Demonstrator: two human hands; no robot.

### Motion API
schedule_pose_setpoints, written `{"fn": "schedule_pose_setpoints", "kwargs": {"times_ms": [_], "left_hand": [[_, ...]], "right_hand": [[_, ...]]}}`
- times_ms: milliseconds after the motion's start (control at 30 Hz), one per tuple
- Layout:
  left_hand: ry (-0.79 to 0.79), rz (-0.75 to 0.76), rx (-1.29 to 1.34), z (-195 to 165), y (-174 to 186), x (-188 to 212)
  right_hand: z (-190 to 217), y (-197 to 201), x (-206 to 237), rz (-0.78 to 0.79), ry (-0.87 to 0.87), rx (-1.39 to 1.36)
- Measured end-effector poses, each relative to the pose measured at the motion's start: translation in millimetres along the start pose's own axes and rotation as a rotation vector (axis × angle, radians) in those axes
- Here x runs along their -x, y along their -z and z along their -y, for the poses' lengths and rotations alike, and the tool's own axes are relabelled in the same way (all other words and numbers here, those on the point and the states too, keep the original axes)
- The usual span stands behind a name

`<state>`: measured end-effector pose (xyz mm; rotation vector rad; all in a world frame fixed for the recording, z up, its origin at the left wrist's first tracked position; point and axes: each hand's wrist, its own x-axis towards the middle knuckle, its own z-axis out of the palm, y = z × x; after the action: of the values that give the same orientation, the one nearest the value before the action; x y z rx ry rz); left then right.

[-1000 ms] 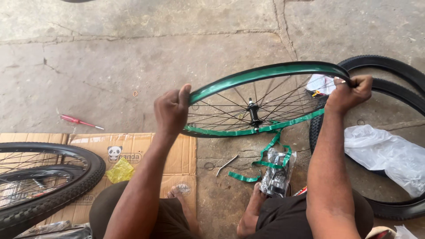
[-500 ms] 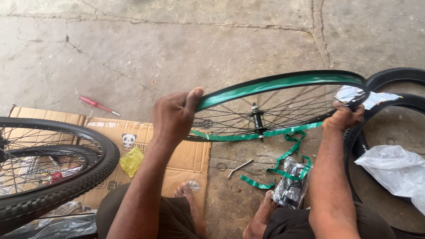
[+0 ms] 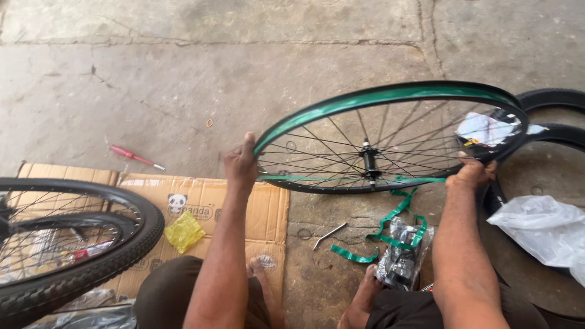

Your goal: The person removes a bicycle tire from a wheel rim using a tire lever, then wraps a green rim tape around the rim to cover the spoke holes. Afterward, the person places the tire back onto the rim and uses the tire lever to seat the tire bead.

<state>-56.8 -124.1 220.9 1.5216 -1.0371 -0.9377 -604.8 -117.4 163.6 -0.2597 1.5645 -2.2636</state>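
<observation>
I hold a bare bicycle wheel rim point(image 3: 390, 94) with spokes and a black hub point(image 3: 369, 159), lined inside with green rim tape. My left hand point(image 3: 241, 164) grips the rim's left edge. At the rim's right near edge my right hand point(image 3: 472, 172) holds it too. A loose end of the green tape point(image 3: 384, 228) dangles from the rim down to the concrete floor between my knees.
A complete wheel with black tyre point(image 3: 73, 237) lies on flattened cardboard point(image 3: 244, 213) at left, with a yellow wrapper point(image 3: 184, 231). A red screwdriver point(image 3: 135, 157), a small metal lever point(image 3: 329, 234), a clear packet point(image 3: 402, 259), black tyres point(image 3: 551, 97) and a white plastic bag point(image 3: 539, 228) lie about.
The view has shifted, so the rim now sits further right and lower in frame. My right hand has slid from the rim's far right side to its near right edge.
</observation>
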Motion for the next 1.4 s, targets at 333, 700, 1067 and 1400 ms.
{"fn": "schedule_pose_setpoints", "kwargs": {"times_ms": [333,700,1067,1400], "left_hand": [[0.274,0.158,0.079,36.8,-7.1,-19.1],[0.306,0.138,0.393,165.5,-56.0,19.3],[0.361,0.162,0.178,-22.2,-14.3,-14.2],[-0.070,0.762,1.050,-272.0,-20.1,-13.3]], "right_hand": [[-4.4,2.4,-7.7,0.030,-0.057,-0.020],[-16.8,-0.7,-29.2,-0.008,-0.152,0.015],[-35.2,-34.0,8.2,0.052,-0.415,0.350],[-65.2,-0.1,261.3,0.401,-1.080,0.649]]}}
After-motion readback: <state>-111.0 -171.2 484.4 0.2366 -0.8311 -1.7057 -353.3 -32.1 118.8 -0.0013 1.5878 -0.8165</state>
